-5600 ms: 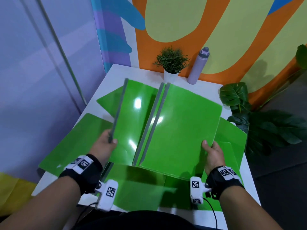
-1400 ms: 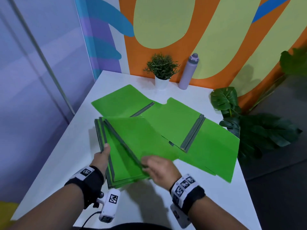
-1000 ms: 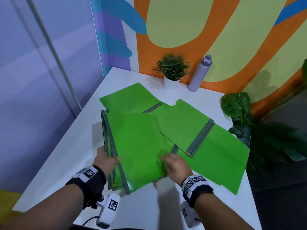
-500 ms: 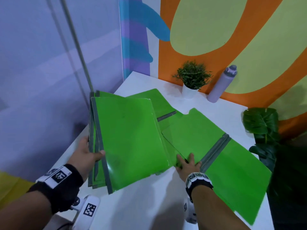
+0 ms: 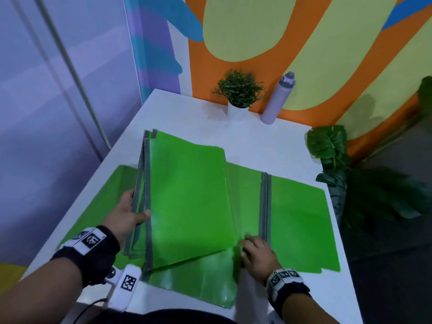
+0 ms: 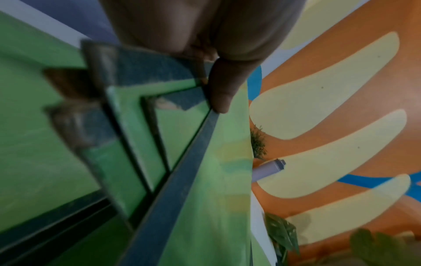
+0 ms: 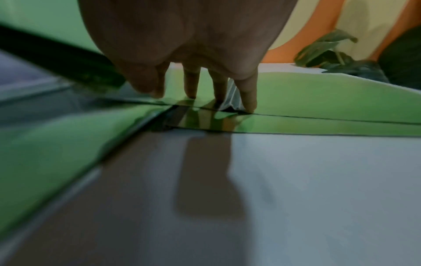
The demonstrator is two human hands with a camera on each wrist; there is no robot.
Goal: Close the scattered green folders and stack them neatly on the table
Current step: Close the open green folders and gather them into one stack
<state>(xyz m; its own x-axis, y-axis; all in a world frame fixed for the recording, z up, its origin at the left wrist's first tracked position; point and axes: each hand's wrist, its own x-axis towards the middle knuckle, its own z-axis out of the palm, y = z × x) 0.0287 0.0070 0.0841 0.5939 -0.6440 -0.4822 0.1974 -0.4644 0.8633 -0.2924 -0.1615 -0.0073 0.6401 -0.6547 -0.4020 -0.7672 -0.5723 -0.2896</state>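
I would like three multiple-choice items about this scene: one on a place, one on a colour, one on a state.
1. Where does the bottle stand?
A. at the table's near edge
B. at the far edge, right of the potted plant
C. on the folders

2. What colour are the folder spines?
A. grey
B. red
C. white

3. What is the left hand doing?
A. resting flat on the table
B. pointing at the wall
C. holding the stack of closed folders by the spines

Answers: 1 B, it stands by the wall beside the plant; 2 A, grey strips edge the green covers; 3 C, thumb on top, fingers beneath.
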